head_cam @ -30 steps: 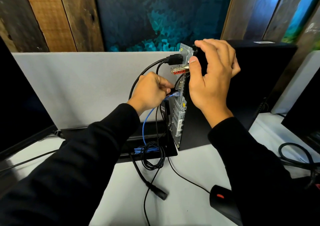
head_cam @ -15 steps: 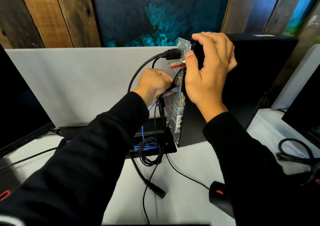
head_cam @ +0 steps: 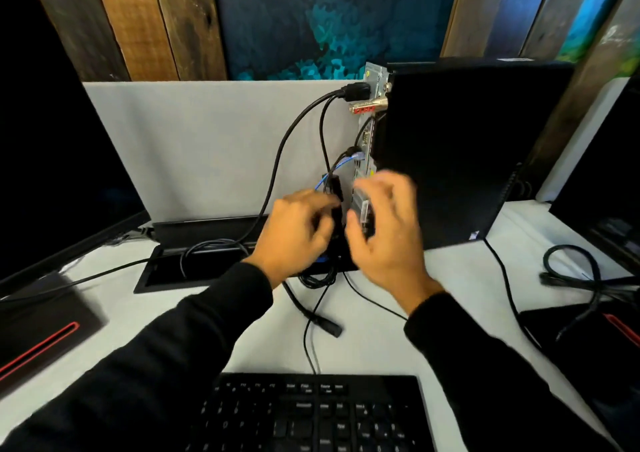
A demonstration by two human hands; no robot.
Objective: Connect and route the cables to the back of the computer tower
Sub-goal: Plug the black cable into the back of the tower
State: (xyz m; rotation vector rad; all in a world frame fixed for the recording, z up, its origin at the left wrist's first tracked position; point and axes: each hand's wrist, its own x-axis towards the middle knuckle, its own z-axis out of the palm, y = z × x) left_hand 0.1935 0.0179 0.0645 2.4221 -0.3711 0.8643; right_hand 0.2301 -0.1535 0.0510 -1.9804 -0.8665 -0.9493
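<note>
Black computer tower (head_cam: 450, 146) is stood upright, rear panel w/ black cables (head_cam: 277, 160) plugged in. Left hand (head_cam: 294, 233) & right hand (head_cam: 384, 230) are blurred; grip can't be told.

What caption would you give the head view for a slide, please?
Both hands work low at the tower's rear panel among plugged cables.

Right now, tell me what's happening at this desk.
A person in black sleeves is cabling the back of a black computer tower standing on a white desk. A thick black power cable is plugged in near the top, and a blue cable is plugged in further down. Both hands are low at the rear panel, blurred: the left hand is among hanging black cables, the right hand beside it. A keyboard lies in front.
</note>
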